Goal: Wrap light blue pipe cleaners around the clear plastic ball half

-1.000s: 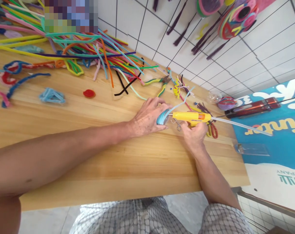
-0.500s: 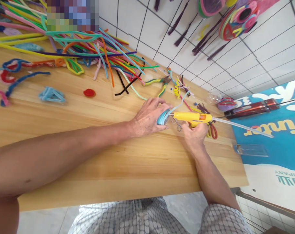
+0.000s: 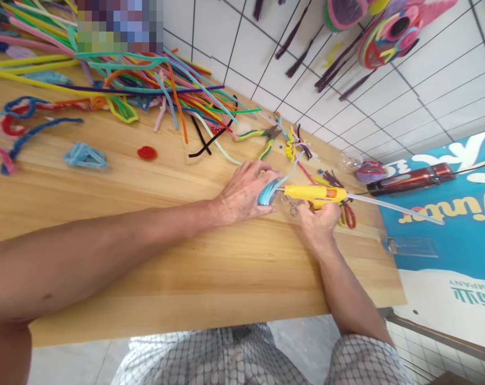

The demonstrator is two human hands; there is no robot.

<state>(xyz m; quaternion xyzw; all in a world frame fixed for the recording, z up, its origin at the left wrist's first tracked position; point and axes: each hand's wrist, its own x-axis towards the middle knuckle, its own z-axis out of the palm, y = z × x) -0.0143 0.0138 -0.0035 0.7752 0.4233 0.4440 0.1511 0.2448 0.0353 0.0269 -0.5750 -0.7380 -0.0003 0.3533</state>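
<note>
My left hand [image 3: 248,192] is closed around a small rounded piece wrapped in light blue pipe cleaner [image 3: 268,192]. A loose light blue end sticks up from it toward the upper right. My right hand [image 3: 321,219] grips a yellow hot glue gun [image 3: 314,193], its metal nozzle touching or almost touching the blue wrapping. A long clear glue stick [image 3: 394,207] runs out of the gun's back. Under the nozzle lie small scissors [image 3: 293,207], partly hidden. Green and yellow pliers [image 3: 268,136] rest open just beyond my left hand.
Many coloured pipe cleaners [image 3: 146,80] are heaped at the upper left. A light blue bundle [image 3: 85,155] and a red disc [image 3: 147,153] lie on the wooden table [image 3: 166,278]. On the right are a dark red cylinder [image 3: 413,179] with a cord and a clear plastic box [image 3: 413,246].
Both hands keep nearly the same pose. The glue gun and its glue stick sit very slightly further left, with the view shifting a little at the right side.
</note>
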